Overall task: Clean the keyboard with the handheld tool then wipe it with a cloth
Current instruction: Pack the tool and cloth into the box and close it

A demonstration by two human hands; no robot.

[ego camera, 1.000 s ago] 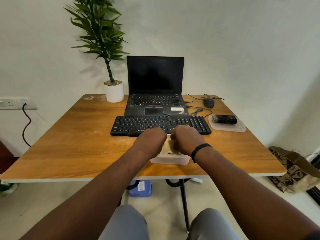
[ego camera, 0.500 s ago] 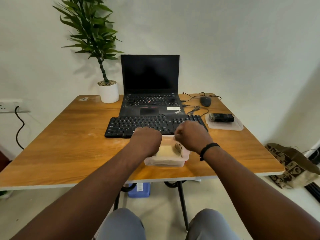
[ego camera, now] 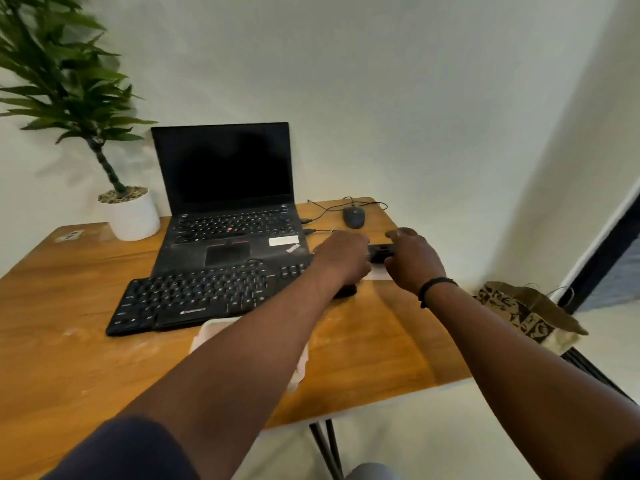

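Both hands have left the plastic container [ego camera: 301, 368] at lower centre and reached the black handheld tool [ego camera: 380, 251] right of the keyboard [ego camera: 194, 296], left hand [ego camera: 341, 259] and right hand [ego camera: 414, 261] curled around it, so cleaning can start.

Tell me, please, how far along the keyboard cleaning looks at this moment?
Barely begun. Nothing looks cleaned: the keyboard lies untouched. In hand: the left hand and right hand reach the black handheld tool on its clear tray; any grip is hidden. Left: cleaning the keys, then wiping with a cloth.
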